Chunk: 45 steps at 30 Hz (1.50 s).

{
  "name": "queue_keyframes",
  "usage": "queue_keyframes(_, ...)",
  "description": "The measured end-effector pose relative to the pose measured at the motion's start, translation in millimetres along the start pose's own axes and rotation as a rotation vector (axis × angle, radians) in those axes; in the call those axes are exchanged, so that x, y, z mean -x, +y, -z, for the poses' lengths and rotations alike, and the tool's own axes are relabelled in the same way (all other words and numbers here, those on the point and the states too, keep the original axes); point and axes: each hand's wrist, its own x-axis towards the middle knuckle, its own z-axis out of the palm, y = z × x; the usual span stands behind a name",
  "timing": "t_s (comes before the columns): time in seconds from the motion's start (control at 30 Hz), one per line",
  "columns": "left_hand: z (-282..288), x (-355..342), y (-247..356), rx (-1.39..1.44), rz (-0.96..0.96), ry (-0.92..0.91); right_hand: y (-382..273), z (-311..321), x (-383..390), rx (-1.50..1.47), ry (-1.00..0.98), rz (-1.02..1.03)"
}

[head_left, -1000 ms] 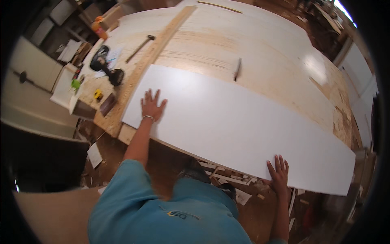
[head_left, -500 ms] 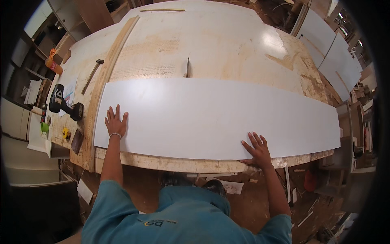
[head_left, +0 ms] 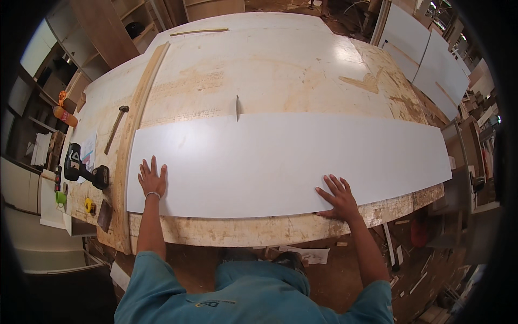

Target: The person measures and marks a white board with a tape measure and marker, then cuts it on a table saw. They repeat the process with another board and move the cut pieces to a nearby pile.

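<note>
1. A long white board (head_left: 259, 167) lies flat along the front edge of the worktop (head_left: 291, 70), leaving a bare strip there; its right end reaches the worktop's right edge.
2. The left hand (head_left: 151, 179) rests palm down near the board's left end, fingers spread and pointing toward the worktop's back edge, gripping nothing.
3. The right hand (head_left: 338, 200) is open too, fingers spread on the board right of its middle, with the heel at the board's front edge; whether the thumb presses that edge, I cannot tell.
4. A wooden strip (head_left: 143, 97) runs from the worktop's front left corner toward the back, close along the board's left end.
5. Between this strip and the worktop's left edge lie a hammer (head_left: 114, 132), a black drill (head_left: 81, 168), a yellow tape measure (head_left: 89, 205) and a dark block (head_left: 104, 216), the block nearest the front left corner.
6. A thin dark piece (head_left: 237, 108) meets the board's back edge.
</note>
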Motion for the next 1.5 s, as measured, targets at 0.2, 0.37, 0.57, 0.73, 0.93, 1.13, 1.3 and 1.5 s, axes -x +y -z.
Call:
queue_keyframes(0.2, -27, -23, -23, -0.002, -0.018, 0.083, 0, -2, -16, -0.059, -0.008, -0.003)
queue_keyframes(0.37, -26, -23, -16, 0.006, -0.136, 0.295, -17, -12, -8, -0.058, -0.083, -0.132)
queue_keyframes(0.57, -33, -25, -25, 0.161, -0.326, 0.203, -66, -22, -24, 0.002, -0.031, -0.236)
queue_keyframes(0.73, -21, -19, 6, -0.007, -0.215, 0.05, -55, -16, -24, -0.026, -0.013, -0.13)
queue_keyframes(0.93, 1, -16, 13, 0.005, -0.174, -0.009, -41, -17, -43, -0.052, 0.049, -0.017)
queue_keyframes(1.13, 0, -38, 25, 0.007, -0.178, 0.024, -28, -16, -62, -0.041, 0.083, -0.015)
queue_keyframes(1.3, 4, -58, 41, -0.015, -0.148, -0.019, -15, -17, -82, -0.026, 0.068, -0.03)
queue_keyframes(1.5, 3, -79, 46, -0.006, -0.146, -0.01, -7, -14, -102, -0.014, 0.069, -0.037)
